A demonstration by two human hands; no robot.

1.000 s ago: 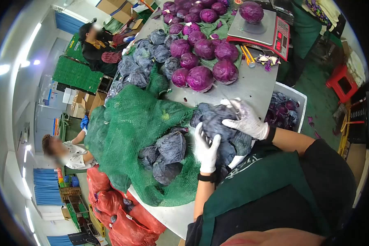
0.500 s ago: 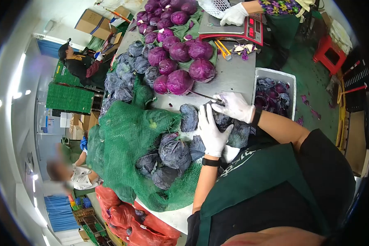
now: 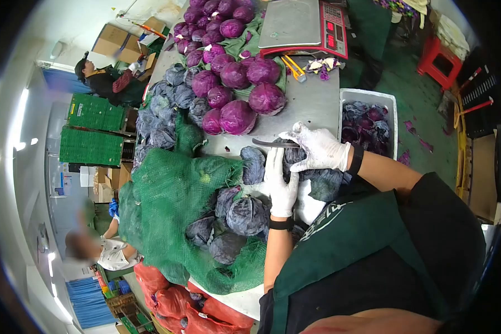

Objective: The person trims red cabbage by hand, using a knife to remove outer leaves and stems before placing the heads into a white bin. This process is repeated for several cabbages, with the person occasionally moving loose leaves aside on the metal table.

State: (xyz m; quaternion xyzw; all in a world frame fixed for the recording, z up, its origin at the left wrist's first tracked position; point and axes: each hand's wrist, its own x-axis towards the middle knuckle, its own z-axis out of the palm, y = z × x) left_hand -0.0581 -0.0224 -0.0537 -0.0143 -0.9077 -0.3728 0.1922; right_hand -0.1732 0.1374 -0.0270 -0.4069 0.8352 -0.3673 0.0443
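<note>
My gloved left hand [image 3: 281, 186] presses on a dark-leaved cabbage [image 3: 287, 158], fingers stretched over it and thumb at its side; the hands hide much of it. The gloved right hand [image 3: 319, 149] grips a knife [image 3: 268, 143], its dark curved blade pointing left over the cabbage near the left fingertips. Just left lies a loose dark leaf [image 3: 253, 165]. More dark cabbages [image 3: 246, 216] sit in the open green net bag [image 3: 175, 195]. Dark outer leaves [image 3: 324, 185] lie below my right hand.
Peeled purple cabbages [image 3: 237, 117] stand further up the metal table [image 3: 312, 106], near a red scale [image 3: 290, 25] and yellow cutters [image 3: 294, 68]. A white bin [image 3: 396, 119] of leaves is at right, red net bags [image 3: 175, 303] below. Two other people are at left.
The knife has swung from a slant to nearly level, with my right hand turned and its thumb lower. The co-worker's gloved hand has left the scale.
</note>
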